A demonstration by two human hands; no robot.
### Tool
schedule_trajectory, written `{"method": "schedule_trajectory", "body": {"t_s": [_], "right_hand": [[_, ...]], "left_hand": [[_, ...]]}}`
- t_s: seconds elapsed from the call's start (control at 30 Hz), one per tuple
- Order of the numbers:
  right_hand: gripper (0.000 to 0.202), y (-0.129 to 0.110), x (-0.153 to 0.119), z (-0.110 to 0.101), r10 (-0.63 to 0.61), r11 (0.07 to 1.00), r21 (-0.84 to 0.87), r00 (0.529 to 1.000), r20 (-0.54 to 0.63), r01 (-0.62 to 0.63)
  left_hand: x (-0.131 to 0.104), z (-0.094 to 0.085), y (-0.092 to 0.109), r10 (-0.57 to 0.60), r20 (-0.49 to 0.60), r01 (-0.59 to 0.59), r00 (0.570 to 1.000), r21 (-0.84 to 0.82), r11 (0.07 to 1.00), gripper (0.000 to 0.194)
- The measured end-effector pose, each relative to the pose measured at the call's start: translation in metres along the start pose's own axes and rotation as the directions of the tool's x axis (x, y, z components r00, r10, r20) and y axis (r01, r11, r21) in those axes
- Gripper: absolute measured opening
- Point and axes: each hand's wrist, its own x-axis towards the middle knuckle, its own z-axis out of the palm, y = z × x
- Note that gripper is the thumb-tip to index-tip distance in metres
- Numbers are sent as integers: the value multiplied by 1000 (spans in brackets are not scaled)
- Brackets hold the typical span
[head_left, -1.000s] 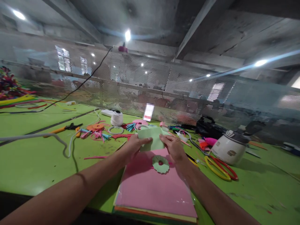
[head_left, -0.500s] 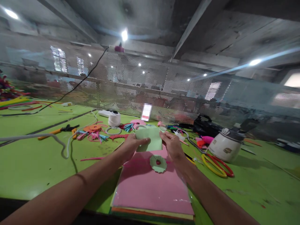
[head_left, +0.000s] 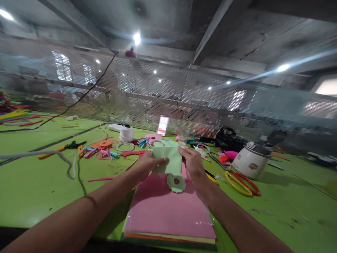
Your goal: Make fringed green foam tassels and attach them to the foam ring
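Observation:
A light green paper piece (head_left: pixel 171 162) is held up between my two hands, over the far end of a pink sheet (head_left: pixel 168 214). My left hand (head_left: pixel 150 163) pinches its left side, thumb lying across the front. At the upper right corner, my right hand (head_left: pixel 191 160) grips the paper with thumb and fingers pressed together. Just below the paper, a round green cutout (head_left: pixel 176 183) with a jagged edge and a red centre lies on the pink sheet. Orange, yellow and green layers show under the sheet's near edge.
Scissors with red and yellow handles (head_left: pixel 240 184) and a white jug (head_left: pixel 251 161) stand to the right. Orange-handled pliers (head_left: pixel 61 149), paper scraps (head_left: pixel 105 149) and a white spool (head_left: pixel 126 134) are at the left. A phone (head_left: pixel 162 125) leans behind.
The green paper has dipped slightly, its lower edge now touching the view of the round cutout's top. The whole view has shifted a little. Both hands keep their hold.

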Motion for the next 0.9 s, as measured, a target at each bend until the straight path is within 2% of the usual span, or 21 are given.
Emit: {"method": "schedule_trajectory", "body": {"t_s": [0.13,0.3,0.37,0.43,0.57,0.77,0.9], "right_hand": [[23,-2,5,-3,7,1000,-5,998,-61,-7],[26,-9,19,-20,51,998,-18,993,-107,-53],[31,-11,20,-21,73,996,-37,995,-66,-76],[38,-12,16,-18,104,992,-81,994,26,-101],[42,-8,3,-7,136,970,-227,971,198,-90],[45,-7,-3,-3,79,919,-394,981,177,-3],[48,-10,-6,-1,32,892,-451,989,147,38]], "left_hand": [[-2,2,2,-2,-1,2,1000,-18,1000,32],[-2,0,3,-43,-39,42,998,-14,999,31],[0,-1,3,-47,-80,45,996,-22,999,31],[2,-3,3,-28,-106,25,994,-31,999,33],[4,-5,4,33,-96,-39,995,-54,998,35],[4,-4,4,92,-115,-98,989,-49,994,37],[5,-4,3,91,-130,-101,987,-76,992,36]]}}
